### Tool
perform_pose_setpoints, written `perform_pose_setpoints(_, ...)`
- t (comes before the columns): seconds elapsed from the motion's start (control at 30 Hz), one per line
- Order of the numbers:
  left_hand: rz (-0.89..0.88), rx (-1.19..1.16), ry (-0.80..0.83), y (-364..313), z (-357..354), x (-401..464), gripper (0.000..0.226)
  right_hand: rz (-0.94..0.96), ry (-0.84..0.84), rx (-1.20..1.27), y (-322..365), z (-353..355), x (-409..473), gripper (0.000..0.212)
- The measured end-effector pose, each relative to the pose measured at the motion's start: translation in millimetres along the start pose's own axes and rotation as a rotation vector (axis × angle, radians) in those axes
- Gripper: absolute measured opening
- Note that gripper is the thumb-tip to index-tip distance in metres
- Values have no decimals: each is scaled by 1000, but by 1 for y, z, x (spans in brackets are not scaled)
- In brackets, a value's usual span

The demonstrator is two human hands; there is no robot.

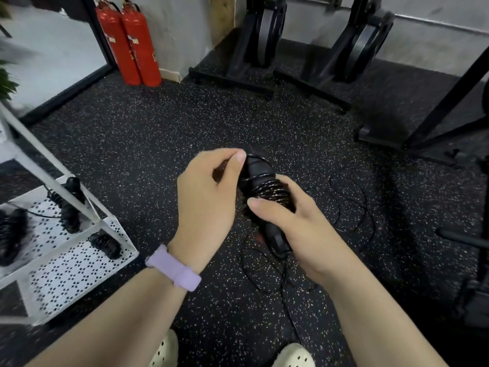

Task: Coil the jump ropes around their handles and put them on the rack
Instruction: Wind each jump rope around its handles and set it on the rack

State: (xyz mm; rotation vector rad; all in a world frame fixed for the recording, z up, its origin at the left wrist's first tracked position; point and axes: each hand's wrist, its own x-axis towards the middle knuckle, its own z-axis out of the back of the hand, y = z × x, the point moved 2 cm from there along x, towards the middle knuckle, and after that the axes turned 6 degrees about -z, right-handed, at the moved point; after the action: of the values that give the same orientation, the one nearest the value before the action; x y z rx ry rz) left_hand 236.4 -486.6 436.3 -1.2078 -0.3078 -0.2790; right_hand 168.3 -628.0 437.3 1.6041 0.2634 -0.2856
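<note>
My right hand (299,223) grips a pair of black jump rope handles (260,178) held together, with thin black cord wound in several turns around their middle. My left hand (209,189) pinches the cord at the handles' upper end. The loose rest of the rope (352,205) trails in loops on the floor to the right and below my hands. The white perforated rack (79,263) stands at the left, and its shelf holds several coiled black jump ropes (105,245).
Two red fire extinguishers (132,43) stand by the back wall. Black exercise machines (264,38) line the back, and a black frame (436,123) stands at the right. The floor is speckled black rubber. My pale shoes (291,356) show at the bottom edge.
</note>
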Motion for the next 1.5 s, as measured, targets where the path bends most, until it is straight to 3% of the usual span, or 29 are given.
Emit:
perform_pose_setpoints(0.13,-141,256,-19,-6,3,-4,14,113,-138,-243,3,4,2,35)
perform_pose_setpoints(0.4,-509,496,49,-18,1,-5,13,171,-213,-336,3,7,1,36)
perform_pose_setpoints(0.63,-620,462,210,-20,5,0,56,189,-227,-344,4,10,0,39)
perform_pose_setpoints(0.8,-559,499,197,-20,12,2,55,143,-313,-649,1,14,-1,61)
perform_pose_setpoints(0.97,-464,313,159,-22,13,-3,53,111,-411,-1113,3,12,2,100)
perform_pose_setpoints(1.2,-157,40,100,-28,17,-13,51,125,-325,-1367,-1,-17,9,105)
perform_pose_setpoints(1.33,28,-107,11,-25,31,-6,42,118,-330,-1310,0,-19,7,99)
perform_pose_setpoints(1.5,-276,268,159,-17,40,-1,47,11,-253,-598,2,0,3,60)
